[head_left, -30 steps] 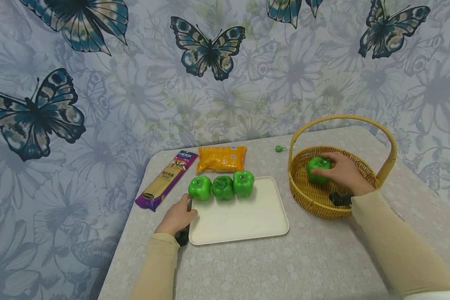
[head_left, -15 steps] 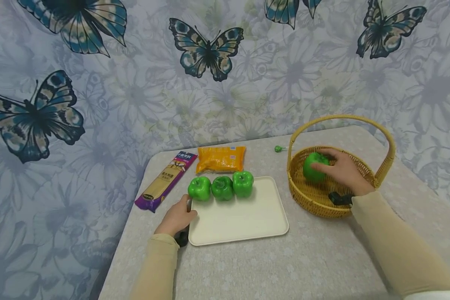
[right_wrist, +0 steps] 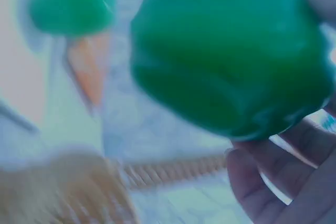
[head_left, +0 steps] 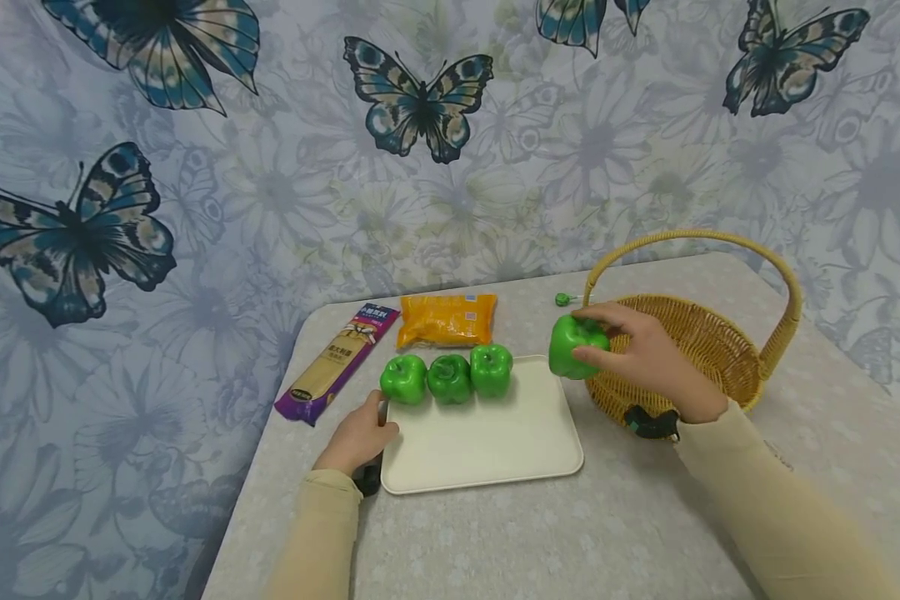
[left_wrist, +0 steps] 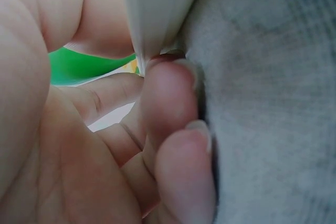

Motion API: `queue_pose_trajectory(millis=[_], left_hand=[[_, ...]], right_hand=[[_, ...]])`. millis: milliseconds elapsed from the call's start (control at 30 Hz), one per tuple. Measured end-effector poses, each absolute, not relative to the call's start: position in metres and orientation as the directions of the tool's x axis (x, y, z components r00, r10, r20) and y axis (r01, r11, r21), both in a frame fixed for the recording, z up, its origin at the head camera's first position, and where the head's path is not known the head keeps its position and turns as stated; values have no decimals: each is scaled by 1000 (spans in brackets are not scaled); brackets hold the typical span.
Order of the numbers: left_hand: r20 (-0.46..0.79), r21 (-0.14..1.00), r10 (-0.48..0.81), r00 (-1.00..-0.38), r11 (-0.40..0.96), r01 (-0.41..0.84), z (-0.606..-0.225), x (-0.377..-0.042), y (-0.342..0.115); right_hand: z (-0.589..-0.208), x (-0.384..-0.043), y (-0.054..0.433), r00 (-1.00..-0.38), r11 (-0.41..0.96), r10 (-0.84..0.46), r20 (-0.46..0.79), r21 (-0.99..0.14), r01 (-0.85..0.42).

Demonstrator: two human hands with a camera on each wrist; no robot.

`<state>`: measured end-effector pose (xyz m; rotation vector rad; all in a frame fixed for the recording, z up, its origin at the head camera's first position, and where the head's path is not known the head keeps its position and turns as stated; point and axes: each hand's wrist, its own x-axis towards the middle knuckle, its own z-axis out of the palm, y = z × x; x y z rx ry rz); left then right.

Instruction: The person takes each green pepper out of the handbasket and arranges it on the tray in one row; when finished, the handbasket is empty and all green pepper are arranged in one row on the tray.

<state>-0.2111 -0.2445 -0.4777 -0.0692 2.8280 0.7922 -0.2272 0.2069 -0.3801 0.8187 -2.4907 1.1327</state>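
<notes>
My right hand (head_left: 648, 358) holds a green bell pepper (head_left: 572, 346) between thumb and fingers, above the gap between tray and basket. In the right wrist view that bell pepper (right_wrist: 226, 56) fills the upper middle, blurred. The cream tray (head_left: 487, 450) lies on the table, with three green bell peppers (head_left: 450, 379) in a row along its far side. At the tray's left edge my left hand (head_left: 356, 437) grips the rim. The left wrist view shows the thumb on one side of the tray's wall (left_wrist: 160, 9) and curled fingertips (left_wrist: 170, 95) at its underside.
A wicker basket (head_left: 708, 333) with a tall arched handle stands at the right. Behind the tray lies an orange packet (head_left: 447, 319), and left of it a purple pasta packet (head_left: 337, 364). A small green item (head_left: 562, 299) lies near the back edge beside the basket.
My right hand has lifted the bell pepper out of the basket and carried it left toward the tray. The left hand has stayed at the tray's edge.
</notes>
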Motion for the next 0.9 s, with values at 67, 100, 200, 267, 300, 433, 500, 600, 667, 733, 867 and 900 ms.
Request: queue_pose_trajectory(millis=[67,100,200,267,300,433,500,600,667,733,867,900], left_hand=[[-201,507,15,-980,857,-91,-477,-211,-245],[-198,506,15,-980,858,-89,-477,-211,-246],[-194,507,17,-981,858,-85,-478,-211,-246],[-198,507,17,-980,858,-87,-478,-210,-246],[-199,509,15,-980,856,-91,-478,-210,-246],[-196,516,16,-980,852,-90,-477,-209,-245],[-192,517,12,-981,851,-90,-478,-210,-244],[-189,510,8,-982,856,-92,-478,-210,-244],[-192,508,3,-981,856,-97,-478,-210,-244],[-195,508,3,-981,856,-99,-478,-210,-244],[-204,513,2,-979,852,-105,-480,-210,-245],[-206,513,1,-979,852,-107,-481,-210,-245]], right_hand=[[-384,-230,191,-772,540,-449,449,-552,-635],[-388,-232,184,-772,550,-472,426,-542,-635],[-398,-238,166,-777,588,-531,340,-512,-626],[-406,-242,157,-784,617,-545,296,-493,-614],[-409,-244,154,-793,634,-543,278,-483,-604],[-419,-250,148,-812,684,-520,265,-441,-581],[-422,-253,148,-818,697,-510,266,-429,-575],[-427,-255,149,-820,695,-509,259,-439,-570],[-429,-257,148,-822,689,-511,253,-452,-567],[-430,-258,148,-821,685,-513,252,-456,-568],[-433,-260,146,-812,675,-523,258,-457,-579],[-433,-260,146,-809,673,-527,258,-455,-584]])
